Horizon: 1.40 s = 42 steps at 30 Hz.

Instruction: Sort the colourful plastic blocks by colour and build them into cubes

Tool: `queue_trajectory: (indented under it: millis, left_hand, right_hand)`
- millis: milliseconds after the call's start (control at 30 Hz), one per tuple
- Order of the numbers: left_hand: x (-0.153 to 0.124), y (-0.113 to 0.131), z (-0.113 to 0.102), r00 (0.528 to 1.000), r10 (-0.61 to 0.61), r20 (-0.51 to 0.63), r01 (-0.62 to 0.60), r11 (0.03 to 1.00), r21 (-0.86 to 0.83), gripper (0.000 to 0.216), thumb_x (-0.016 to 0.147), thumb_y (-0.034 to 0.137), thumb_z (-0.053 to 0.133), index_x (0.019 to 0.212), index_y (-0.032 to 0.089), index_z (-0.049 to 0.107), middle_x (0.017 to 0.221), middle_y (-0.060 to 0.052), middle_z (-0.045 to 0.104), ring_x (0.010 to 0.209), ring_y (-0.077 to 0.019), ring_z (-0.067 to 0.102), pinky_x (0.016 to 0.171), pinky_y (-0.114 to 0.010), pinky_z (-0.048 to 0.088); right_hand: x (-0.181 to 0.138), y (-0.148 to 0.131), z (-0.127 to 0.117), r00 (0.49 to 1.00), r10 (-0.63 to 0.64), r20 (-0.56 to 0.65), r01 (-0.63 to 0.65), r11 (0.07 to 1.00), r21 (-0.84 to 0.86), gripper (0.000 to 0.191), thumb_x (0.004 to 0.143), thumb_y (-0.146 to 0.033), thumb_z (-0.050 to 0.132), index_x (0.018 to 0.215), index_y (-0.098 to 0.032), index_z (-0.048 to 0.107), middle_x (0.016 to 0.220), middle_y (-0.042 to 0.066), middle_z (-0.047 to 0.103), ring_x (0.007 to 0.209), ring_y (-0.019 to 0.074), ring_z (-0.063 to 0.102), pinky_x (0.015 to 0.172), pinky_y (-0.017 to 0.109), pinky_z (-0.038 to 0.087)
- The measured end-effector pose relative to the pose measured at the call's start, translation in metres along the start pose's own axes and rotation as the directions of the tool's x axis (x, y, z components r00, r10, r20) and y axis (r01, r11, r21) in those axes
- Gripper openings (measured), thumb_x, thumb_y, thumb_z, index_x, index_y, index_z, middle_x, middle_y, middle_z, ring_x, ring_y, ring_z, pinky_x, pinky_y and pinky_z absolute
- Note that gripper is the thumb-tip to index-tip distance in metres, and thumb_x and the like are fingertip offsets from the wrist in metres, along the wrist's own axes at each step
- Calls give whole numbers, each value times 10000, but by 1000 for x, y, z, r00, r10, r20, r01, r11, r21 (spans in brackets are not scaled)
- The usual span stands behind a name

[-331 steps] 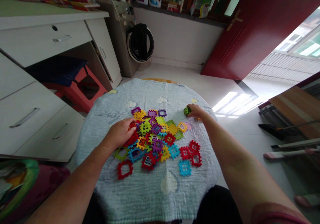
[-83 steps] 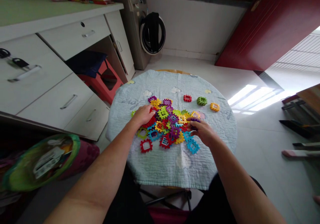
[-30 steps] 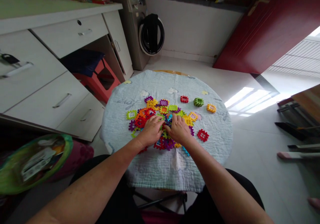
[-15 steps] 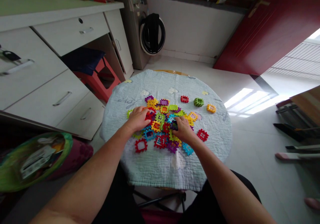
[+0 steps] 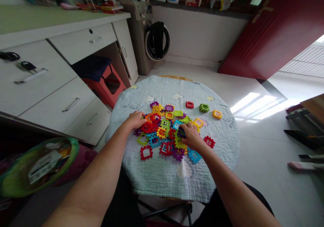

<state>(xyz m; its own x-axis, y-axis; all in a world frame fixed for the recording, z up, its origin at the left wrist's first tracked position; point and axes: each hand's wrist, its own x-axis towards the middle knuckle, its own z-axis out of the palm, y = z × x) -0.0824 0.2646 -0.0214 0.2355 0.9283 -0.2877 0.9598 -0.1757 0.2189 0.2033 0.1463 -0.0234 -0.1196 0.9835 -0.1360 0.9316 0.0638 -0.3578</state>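
Observation:
A pile of colourful notched plastic building blocks (image 5: 165, 123), square with openings in the middle, lies on the cloth-covered round table. At the pile's left edge is my left hand (image 5: 135, 120), its thumb and fingers apart beside the red blocks (image 5: 149, 127). Nothing shows in its grasp. On the right side of the pile, my right hand (image 5: 191, 134) has its fingers closed on a dark purple block (image 5: 181, 132), partly hidden by the fingers. Yellow-green blocks (image 5: 179, 142) lie just under that hand.
Beyond the pile sit a red block (image 5: 189, 104), a stack of green blocks (image 5: 204, 108) and a yellow block (image 5: 217, 114). A lone red block (image 5: 209, 141) lies to the right. A lined bin (image 5: 73, 152) and white drawers (image 5: 68, 102) stand left of the table (image 5: 162, 183).
My left hand has drawn back leftward off the red blocks to the pile's edge. My right hand stays at the dark purple block. The camera view has shifted slightly.

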Motion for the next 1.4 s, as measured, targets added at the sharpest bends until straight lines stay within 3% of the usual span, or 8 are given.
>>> queue_trajectory:
  millis: [100, 167, 300, 467, 600, 1067, 1233, 1400]
  left_hand:
    - [3, 1, -2, 999, 26, 25, -24, 997, -70, 255, 797, 313, 492, 957, 213, 663, 1023, -53, 674, 979, -208, 608, 882, -298, 460]
    - [10, 6, -2, 997, -47, -63, 42, 996, -79, 249, 812, 343, 475, 924, 232, 668, 1021, -48, 669, 984, -220, 601, 870, -326, 466]
    - [40, 30, -2, 958, -39, -285, 22, 998, -63, 419, 856, 444, 432, 1204, 254, 567, 1290, -80, 541, 1159, -246, 519, 986, -379, 403]
    - [79, 72, -3, 979, 173, -111, -174, 985, -4, 649, 834, 619, 416, 1412, 331, 355, 1536, -75, 263, 1397, -354, 197, 1074, -559, 237]
    - [88, 97, 0, 970, 229, 77, -233, 971, 45, 681, 790, 686, 417, 1393, 370, 379, 1516, -90, 295, 1361, -414, 237, 1021, -644, 237]
    - [24, 84, 10, 919, 394, 32, -395, 916, 62, 511, 788, 562, 527, 1219, 289, 562, 1271, -99, 551, 1208, -331, 450, 982, -525, 366]
    - [-11, 86, 10, 907, 417, 51, -420, 904, 81, 641, 713, 474, 638, 1301, 269, 489, 1415, -113, 443, 1356, -370, 293, 1073, -603, 221]
    - [-51, 80, 6, 908, 413, -66, -412, 911, 31, 571, 747, 424, 621, 1288, 283, 501, 1356, -100, 508, 1310, -356, 366, 1066, -590, 251]
  right_hand:
    - [0, 1, -1, 1000, -28, 7, 28, 1000, -10, 530, 670, -140, 615, 1192, -202, 545, 1064, 101, 484, 975, 242, 449, 867, 355, 372]
    - [0, 2, -4, 998, -59, -2, 59, 998, -3, 508, 666, -142, 618, 1167, -191, 554, 1040, 96, 487, 975, 239, 455, 864, 354, 376]
    - [1, 2, -12, 994, -94, -50, 98, 992, 79, 477, 670, -141, 614, 1139, -200, 550, 1018, 70, 478, 961, 210, 471, 860, 329, 389]
    - [5, 0, -23, 995, -64, -76, 77, 980, 183, 484, 687, -148, 620, 1159, -202, 532, 1011, 49, 472, 910, 171, 505, 857, 297, 405]
    - [15, 5, -29, 992, -51, -114, 73, 978, 197, 530, 694, -149, 627, 1210, -206, 520, 1063, 63, 498, 951, 175, 523, 882, 297, 401]
    - [176, 25, -33, 988, -10, -151, -2, 997, -80, 576, 725, -175, 623, 1282, -148, 480, 1188, 132, 526, 1041, 218, 527, 941, 321, 363]
    - [199, 26, -17, 998, 9, -64, -18, 990, -142, 600, 663, -182, 704, 1227, -120, 509, 1184, 148, 556, 1088, 244, 514, 932, 331, 364]
    - [204, 33, -12, 999, 5, -35, -11, 986, -165, 526, 675, -194, 694, 1172, -98, 553, 1171, 167, 576, 1059, 253, 537, 896, 323, 387]
